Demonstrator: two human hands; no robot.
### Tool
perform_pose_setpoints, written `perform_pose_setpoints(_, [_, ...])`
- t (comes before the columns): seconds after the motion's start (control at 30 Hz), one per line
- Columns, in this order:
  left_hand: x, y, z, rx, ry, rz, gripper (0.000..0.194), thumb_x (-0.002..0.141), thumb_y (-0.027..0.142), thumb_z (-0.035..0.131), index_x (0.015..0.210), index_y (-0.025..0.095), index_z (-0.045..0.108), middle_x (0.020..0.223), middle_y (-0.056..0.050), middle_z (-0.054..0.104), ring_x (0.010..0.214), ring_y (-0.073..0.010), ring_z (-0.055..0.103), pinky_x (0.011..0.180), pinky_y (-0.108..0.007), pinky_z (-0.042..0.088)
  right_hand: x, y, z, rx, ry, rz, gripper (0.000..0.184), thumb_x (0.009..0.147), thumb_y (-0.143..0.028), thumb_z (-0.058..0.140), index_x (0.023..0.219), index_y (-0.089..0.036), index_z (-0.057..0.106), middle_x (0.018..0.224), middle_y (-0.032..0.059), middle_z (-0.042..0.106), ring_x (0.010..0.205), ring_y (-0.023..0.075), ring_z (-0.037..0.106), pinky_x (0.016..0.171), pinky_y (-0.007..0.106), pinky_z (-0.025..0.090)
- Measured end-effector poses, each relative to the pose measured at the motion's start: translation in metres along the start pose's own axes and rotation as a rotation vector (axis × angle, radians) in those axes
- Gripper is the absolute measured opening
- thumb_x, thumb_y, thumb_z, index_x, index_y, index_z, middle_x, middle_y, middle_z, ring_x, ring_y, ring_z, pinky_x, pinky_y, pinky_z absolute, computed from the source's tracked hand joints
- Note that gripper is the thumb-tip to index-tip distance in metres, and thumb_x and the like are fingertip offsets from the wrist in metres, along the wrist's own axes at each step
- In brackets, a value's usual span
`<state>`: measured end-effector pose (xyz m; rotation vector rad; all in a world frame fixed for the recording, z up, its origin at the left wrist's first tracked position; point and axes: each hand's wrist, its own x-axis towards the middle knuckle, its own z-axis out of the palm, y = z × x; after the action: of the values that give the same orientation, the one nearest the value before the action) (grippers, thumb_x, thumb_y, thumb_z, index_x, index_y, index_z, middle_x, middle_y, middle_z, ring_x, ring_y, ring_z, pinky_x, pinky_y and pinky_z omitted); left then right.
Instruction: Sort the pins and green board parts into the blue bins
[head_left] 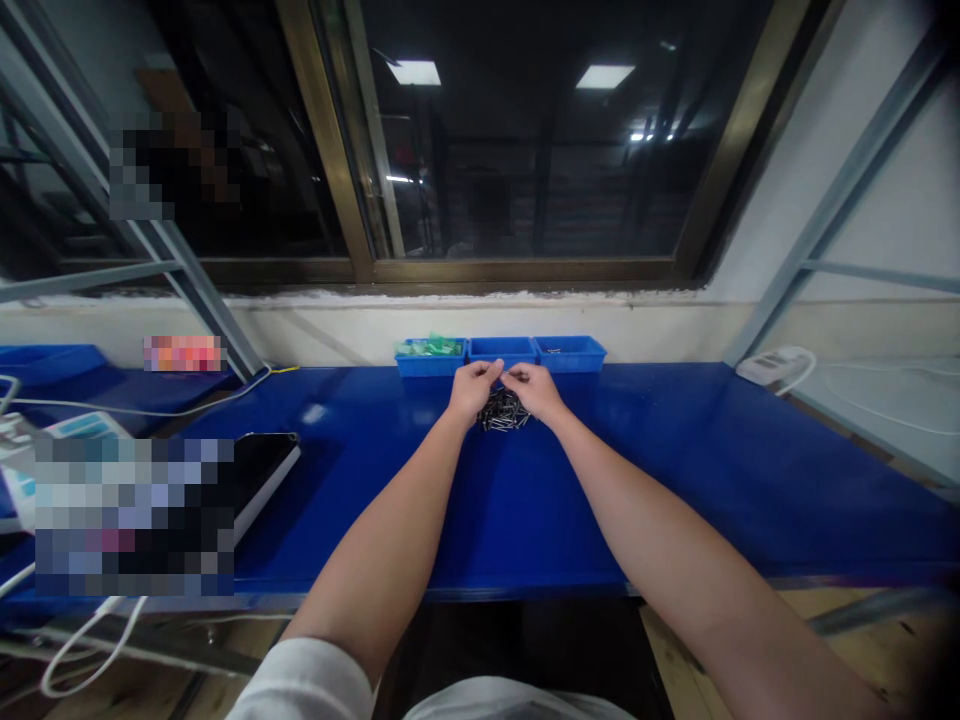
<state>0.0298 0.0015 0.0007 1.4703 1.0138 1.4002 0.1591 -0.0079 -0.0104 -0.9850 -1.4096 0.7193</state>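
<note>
Both my hands meet above a pile of dark metal screws or nails [504, 412] on the blue tabletop [525, 520]. My left hand [474, 390] is closed, thumb and fingers pinched together, at the pile's left side. Just right of it, my right hand [534, 388] is pinched the same way, its fingertips close to the left ones. Whatever lies between the fingertips is too small to make out. Behind the hands stand a blue bin [429, 368] with green and clear packets, a middle blue bin [501, 346], and a right blue bin [574, 362] holding a few small metal pieces.
At the left, a black-topped device [262, 475] lies on the table, partly blurred out, with white cables beside it. A white power strip [776, 366] sits at the back right. Grey metal frame posts [202, 300] rise at both sides, before a window.
</note>
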Motion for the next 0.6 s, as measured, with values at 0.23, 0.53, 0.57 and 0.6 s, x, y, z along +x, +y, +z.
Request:
perform_pose_setpoints(0.23, [0.003, -0.006, -0.003, 0.055, -0.055, -0.015, 0.045, 0.063, 0.057, 0.063, 0.054, 0.013, 0.058, 0.051, 0.001, 0.051, 0.050, -0.0086, 0.041, 0.053, -0.023, 0.032, 0.000, -0.002, 0.000, 0.176, 0.022, 0.033, 0.015, 0.056, -0.020, 0.071, 0.067, -0.018, 0.061, 0.057, -0.0036, 0.059, 0.053, 0.0087, 0.053, 0.052, 0.021, 0.042])
perform_pose_setpoints(0.53, [0.006, -0.006, -0.006, 0.144, -0.002, -0.085, 0.050, 0.071, 0.062, 0.051, 0.074, 0.013, 0.064, 0.071, -0.005, 0.063, 0.055, -0.0110, 0.051, 0.055, -0.023, 0.039, 0.011, 0.010, -0.021, 0.453, 0.069, 0.162, 0.011, 0.059, -0.023, 0.058, 0.066, -0.016, 0.063, 0.054, 0.0012, 0.061, 0.050, 0.0118, 0.051, 0.047, 0.023, 0.037])
perform_pose_setpoints(0.57, [0.008, -0.006, -0.008, 0.169, 0.019, -0.087, 0.049, 0.072, 0.061, 0.050, 0.076, 0.014, 0.064, 0.074, -0.005, 0.064, 0.057, -0.0115, 0.052, 0.056, -0.023, 0.040, 0.013, 0.012, -0.026, 0.394, 0.114, 0.153, 0.014, 0.061, -0.025, 0.055, 0.067, -0.016, 0.063, 0.057, 0.0019, 0.062, 0.051, 0.0120, 0.052, 0.048, 0.024, 0.037])
perform_pose_setpoints(0.6, [0.009, -0.007, -0.011, 0.205, 0.042, -0.084, 0.048, 0.074, 0.059, 0.048, 0.077, 0.014, 0.064, 0.075, -0.005, 0.064, 0.058, -0.0122, 0.054, 0.058, -0.023, 0.040, 0.014, 0.014, -0.029, 0.305, 0.145, 0.140, 0.017, 0.062, -0.026, 0.053, 0.070, -0.016, 0.065, 0.061, 0.0024, 0.064, 0.054, 0.0125, 0.053, 0.050, 0.024, 0.038])
